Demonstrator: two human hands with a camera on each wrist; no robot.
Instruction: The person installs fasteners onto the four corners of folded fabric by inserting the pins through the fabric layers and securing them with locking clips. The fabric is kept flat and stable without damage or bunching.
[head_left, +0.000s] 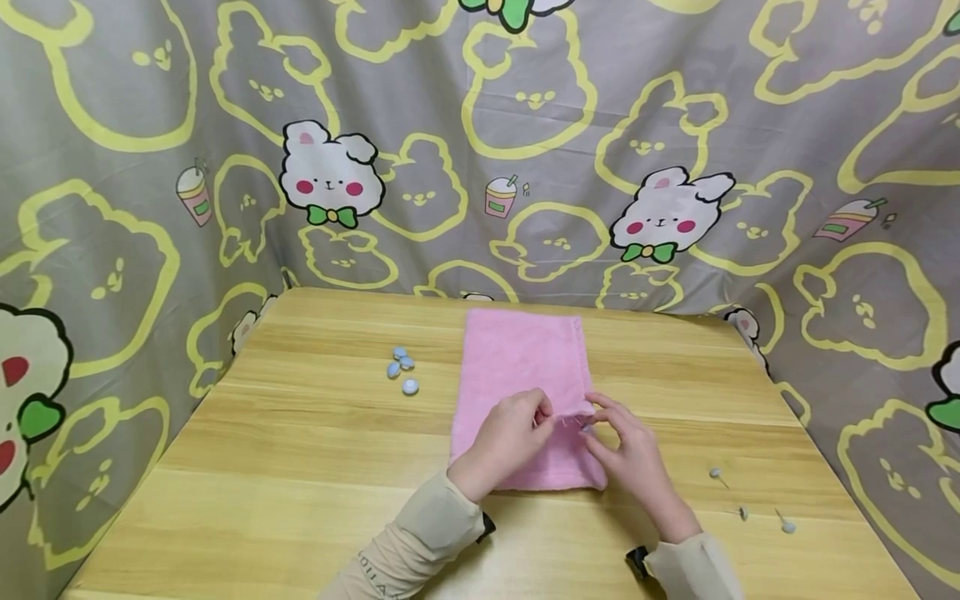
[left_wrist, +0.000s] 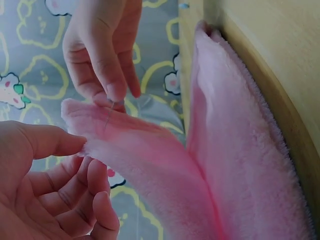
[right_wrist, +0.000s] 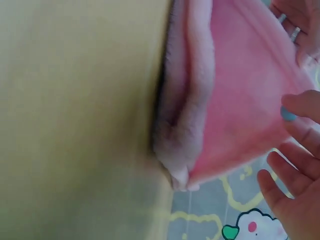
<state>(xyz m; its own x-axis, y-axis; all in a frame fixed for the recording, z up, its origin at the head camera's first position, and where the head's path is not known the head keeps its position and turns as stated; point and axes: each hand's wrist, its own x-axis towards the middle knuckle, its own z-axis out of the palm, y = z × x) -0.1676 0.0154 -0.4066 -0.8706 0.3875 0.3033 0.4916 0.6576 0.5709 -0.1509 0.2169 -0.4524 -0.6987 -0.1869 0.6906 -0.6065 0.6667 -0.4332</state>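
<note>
A folded pink plush cloth (head_left: 517,354) lies on the table, with the edge of a layer lifted between both hands. My left hand (head_left: 506,437) pinches that raised edge between thumb and forefinger, the other fingers curled below. At the right end of the edge, my right hand (head_left: 630,450) pinches a blue-headed pin (right_wrist: 287,114) between thumb and forefinger, its other fingers spread. In the left wrist view the thin needle (left_wrist: 107,120) runs down against the lifted cloth. Whether its tip pierces the fabric I cannot tell.
Several small blue round caps (head_left: 406,363) sit left of the cloth on the wooden table (head_left: 300,433). Three loose pins with blue-grey heads (head_left: 787,527) lie to the right. A grey patterned curtain (head_left: 450,183) surrounds the table at the back and sides.
</note>
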